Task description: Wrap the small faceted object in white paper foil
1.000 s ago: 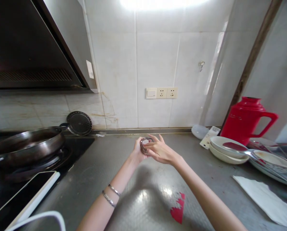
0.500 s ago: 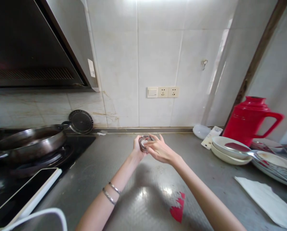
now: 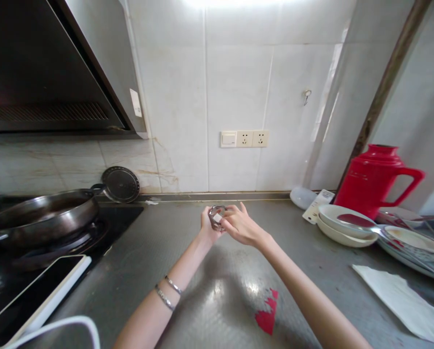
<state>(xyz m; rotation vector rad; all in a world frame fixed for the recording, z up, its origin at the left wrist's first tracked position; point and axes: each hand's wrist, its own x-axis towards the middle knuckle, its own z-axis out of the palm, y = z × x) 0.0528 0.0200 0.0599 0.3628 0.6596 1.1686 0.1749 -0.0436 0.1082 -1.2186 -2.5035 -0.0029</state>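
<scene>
So you've got your left hand (image 3: 210, 232) wrapped round a small round glass (image 3: 213, 224), holding it up over the middle of the metal counter (image 3: 140, 261), toward the far side, mouth tipped your way. Your right hand (image 3: 244, 228) comes in from the right with its fingers loosely spread and the tips right at the rim. Can't tell if they're pinching anything. There's a whitish bit showing in the opening, too small to make out.

Around you: a red patch (image 3: 266, 320) on the counter, near side, between your forearms. Far left there's a steel pan (image 3: 64, 218) on the stove, with a phone (image 3: 35, 295) and white cable (image 3: 81, 320) on the near left. Over on the right, a red thermos (image 3: 365, 182) stands behind some stacked bowls (image 3: 335, 235), and a white napkin (image 3: 398, 300) lies nearer you.
</scene>
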